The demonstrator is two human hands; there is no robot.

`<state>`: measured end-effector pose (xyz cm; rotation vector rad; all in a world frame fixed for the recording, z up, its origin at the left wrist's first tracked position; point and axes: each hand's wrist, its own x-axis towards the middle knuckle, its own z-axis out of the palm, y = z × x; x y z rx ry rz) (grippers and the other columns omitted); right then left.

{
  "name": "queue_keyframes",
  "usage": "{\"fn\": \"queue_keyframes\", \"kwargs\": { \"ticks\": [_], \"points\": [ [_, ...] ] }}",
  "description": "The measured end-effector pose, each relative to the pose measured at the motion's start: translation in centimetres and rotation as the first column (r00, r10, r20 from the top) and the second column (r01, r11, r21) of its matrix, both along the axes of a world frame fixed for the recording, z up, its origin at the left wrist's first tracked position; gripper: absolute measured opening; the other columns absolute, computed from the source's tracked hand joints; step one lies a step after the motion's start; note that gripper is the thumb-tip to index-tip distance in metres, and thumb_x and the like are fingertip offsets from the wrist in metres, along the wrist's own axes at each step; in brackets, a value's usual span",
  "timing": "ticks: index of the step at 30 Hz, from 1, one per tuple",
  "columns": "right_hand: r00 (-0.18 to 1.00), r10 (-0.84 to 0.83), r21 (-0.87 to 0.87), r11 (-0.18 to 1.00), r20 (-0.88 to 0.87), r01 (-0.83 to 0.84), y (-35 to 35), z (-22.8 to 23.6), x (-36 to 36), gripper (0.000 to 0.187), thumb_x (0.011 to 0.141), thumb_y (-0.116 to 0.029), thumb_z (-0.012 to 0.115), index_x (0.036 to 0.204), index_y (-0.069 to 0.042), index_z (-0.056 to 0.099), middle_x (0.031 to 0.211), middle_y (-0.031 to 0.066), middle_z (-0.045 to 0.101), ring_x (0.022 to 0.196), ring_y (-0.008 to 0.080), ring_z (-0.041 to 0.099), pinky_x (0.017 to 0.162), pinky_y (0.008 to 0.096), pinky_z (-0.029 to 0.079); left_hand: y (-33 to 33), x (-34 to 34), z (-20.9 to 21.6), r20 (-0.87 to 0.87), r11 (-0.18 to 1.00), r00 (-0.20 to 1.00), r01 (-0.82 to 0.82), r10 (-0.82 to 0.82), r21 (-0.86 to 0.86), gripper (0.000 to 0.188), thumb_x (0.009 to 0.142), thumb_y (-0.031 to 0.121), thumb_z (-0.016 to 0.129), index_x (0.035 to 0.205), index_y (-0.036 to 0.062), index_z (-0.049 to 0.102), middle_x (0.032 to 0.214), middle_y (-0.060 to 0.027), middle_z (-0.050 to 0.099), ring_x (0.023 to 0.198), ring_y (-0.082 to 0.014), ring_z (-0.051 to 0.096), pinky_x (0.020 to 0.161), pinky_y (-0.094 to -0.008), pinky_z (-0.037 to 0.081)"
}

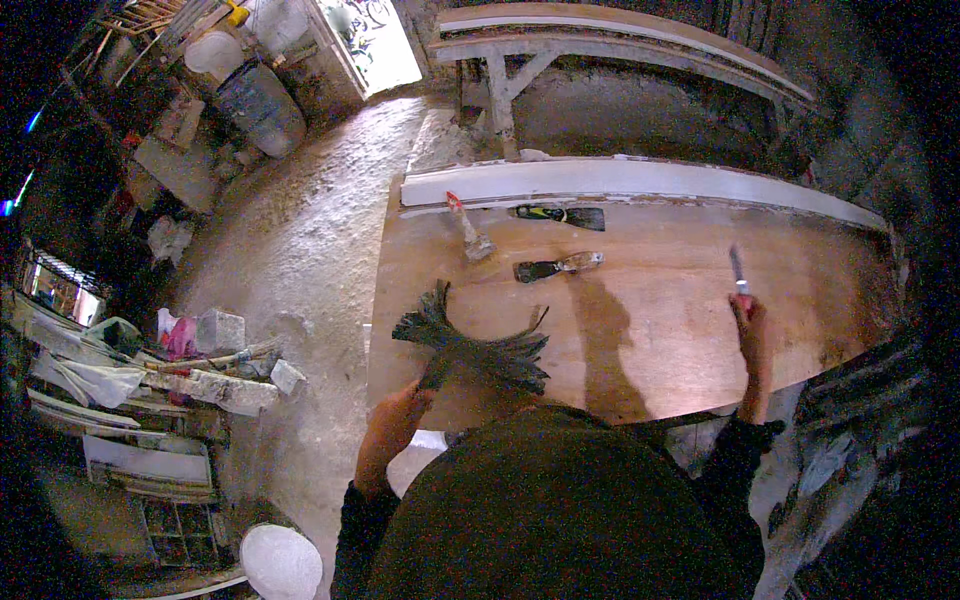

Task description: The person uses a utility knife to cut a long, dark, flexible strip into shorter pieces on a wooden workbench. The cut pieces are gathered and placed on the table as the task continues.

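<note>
My left hand [403,409] is closed round the gathered end of a bundle of dark, stiff fibres [480,352], whose loose ends fan out over the wooden board [660,370]. Toward the board's right side, my right hand [750,322] grips a knife [738,266] with a narrow blade that points away from me. Only a bit of its pale and reddish handle shows. Beyond the fibres lie a paintbrush [472,232] with a red-tipped handle, a scraper [562,216] with a dark and yellow-green handle, and a second, stained scraper [556,266].
A long white moulding [620,182] runs along the board's far edge, with a timber bench [500,90] behind it. Rubble and scraps [220,360] lie on the floor at left. A drum [262,105] stands by the bright doorway, and a white bucket [281,562] at lower left.
</note>
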<state>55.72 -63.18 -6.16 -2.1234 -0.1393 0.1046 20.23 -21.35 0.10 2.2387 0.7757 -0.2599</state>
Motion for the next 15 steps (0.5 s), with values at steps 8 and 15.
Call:
{"fn": "queue_keyframes", "kwargs": {
  "ticks": [8, 15],
  "points": [
    [0.922, 0.38, -0.31, 0.87, -0.078, -0.384, 12.3, -6.1, -5.4, 0.031, 0.071, -0.024, 0.065, 0.089, -0.004, 0.05, 0.072, 0.0138, 0.059, 0.055, 0.0227, 0.056, 0.048, 0.0312, 0.044, -0.9, 3.7, -0.7, 0.364, 0.999, 0.93, 0.029, -0.042, 0.039, 0.027, 0.081, 0.023, 0.053, 0.101, 0.0042, 0.05, 0.088, -0.0182, 0.058, 0.081, -0.0341, 0.056, 0.068, -0.0366, 0.044],
    [0.954, 0.296, -0.343, 0.893, -0.044, -0.293, 16.2, -7.1, -5.2, 0.033, 0.068, -0.015, 0.063, 0.095, -0.006, 0.047, 0.074, 0.0186, 0.057, 0.07, 0.0339, 0.056, 0.061, 0.0391, 0.045, -0.6, 4.0, -1.0, 0.422, 0.991, 0.904, -0.02, 0.075, -0.132, 0.028, 0.079, 0.017, 0.054, 0.103, 0.0043, 0.046, 0.087, -0.0142, 0.057, 0.082, -0.0277, 0.056, 0.072, -0.0343, 0.043]
  ]
}}
